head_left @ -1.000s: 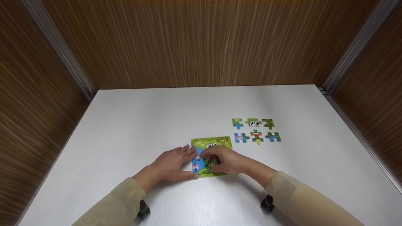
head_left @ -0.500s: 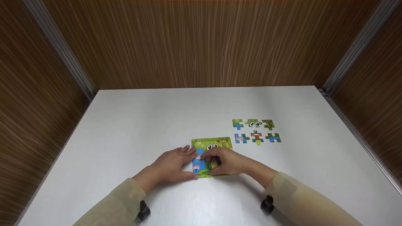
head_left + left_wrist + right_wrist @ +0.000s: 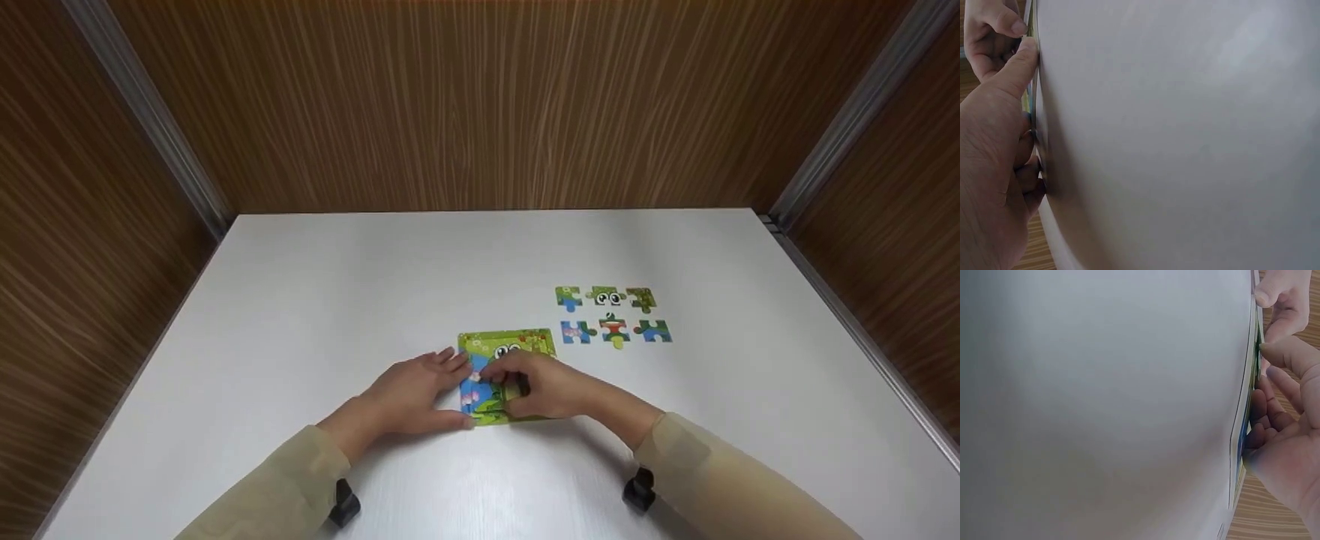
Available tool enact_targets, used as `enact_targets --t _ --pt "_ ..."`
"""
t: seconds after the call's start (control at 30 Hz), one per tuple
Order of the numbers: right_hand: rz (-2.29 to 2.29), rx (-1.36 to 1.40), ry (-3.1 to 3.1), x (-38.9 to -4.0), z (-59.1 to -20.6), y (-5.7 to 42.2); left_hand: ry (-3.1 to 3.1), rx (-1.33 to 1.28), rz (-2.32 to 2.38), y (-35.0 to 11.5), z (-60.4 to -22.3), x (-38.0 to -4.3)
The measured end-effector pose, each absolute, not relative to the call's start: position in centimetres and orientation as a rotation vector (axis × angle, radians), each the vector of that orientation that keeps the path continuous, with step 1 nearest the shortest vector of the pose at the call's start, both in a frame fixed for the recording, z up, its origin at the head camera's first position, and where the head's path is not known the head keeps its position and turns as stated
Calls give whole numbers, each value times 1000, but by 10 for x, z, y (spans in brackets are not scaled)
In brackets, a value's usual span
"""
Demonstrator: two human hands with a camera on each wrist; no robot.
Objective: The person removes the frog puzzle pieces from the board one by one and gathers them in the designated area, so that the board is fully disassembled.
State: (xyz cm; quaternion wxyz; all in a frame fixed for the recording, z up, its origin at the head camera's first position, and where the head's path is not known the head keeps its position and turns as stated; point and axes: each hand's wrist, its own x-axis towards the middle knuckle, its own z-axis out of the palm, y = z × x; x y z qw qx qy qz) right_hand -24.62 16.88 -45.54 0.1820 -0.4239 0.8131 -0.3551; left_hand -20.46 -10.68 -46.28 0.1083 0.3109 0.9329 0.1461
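A square frog jigsaw puzzle board (image 3: 491,336) with a green rim lies on the white table between my hands. My left hand (image 3: 424,394) lies flat at its left side, fingertips and thumb touching the edge. Over the board's middle, my right hand (image 3: 544,382) pinches a blue and green puzzle piece (image 3: 484,395) with a pink flower, at the lower left of the picture. Its edge looks slightly raised. The frog's eyes show above my right fingers, which hide much of the board. In the right wrist view, the thumb and fingers touch a thin green piece (image 3: 1258,360).
Right of the board, several loose puzzle pieces lie in two rows, among them an eyes piece (image 3: 607,297) and a red mouth piece (image 3: 613,328). The white table (image 3: 337,285) is bounded by wood-grain panels (image 3: 480,105) at the back and sides.
The flower piece under my right fingers has shifted slightly: uneven at first, flatter half a second ago, and now a little out of line again. My left hand has stayed in place.
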Motion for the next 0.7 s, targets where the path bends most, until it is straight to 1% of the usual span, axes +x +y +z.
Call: enact_targets --t 0.4,0.7 --pt "-1108 -1148 2318 -247 -434 182 2731 919 423 -106 -459 -205" --pt "-1097 -1109 2433 -251 -427 218 2726 919 452 -108 -458 -203"
